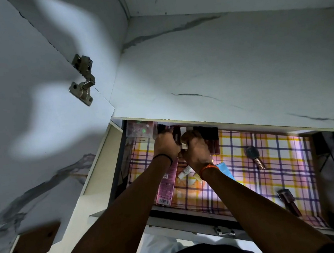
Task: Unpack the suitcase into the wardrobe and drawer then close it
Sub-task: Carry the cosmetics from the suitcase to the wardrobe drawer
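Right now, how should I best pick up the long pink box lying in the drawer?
Pinch the pink box across its narrow width near the barcoded near end, coming from above. It lies flat on the checked liner, and the left forearm covers its far end.

Person, head view: both forearms bare, no sleeves showing. Left hand (166, 145), centre frame, is wearing a thin black band at the wrist. Right hand (195, 150) is wearing an orange thread band. Dark garment is showing at bottom centre.
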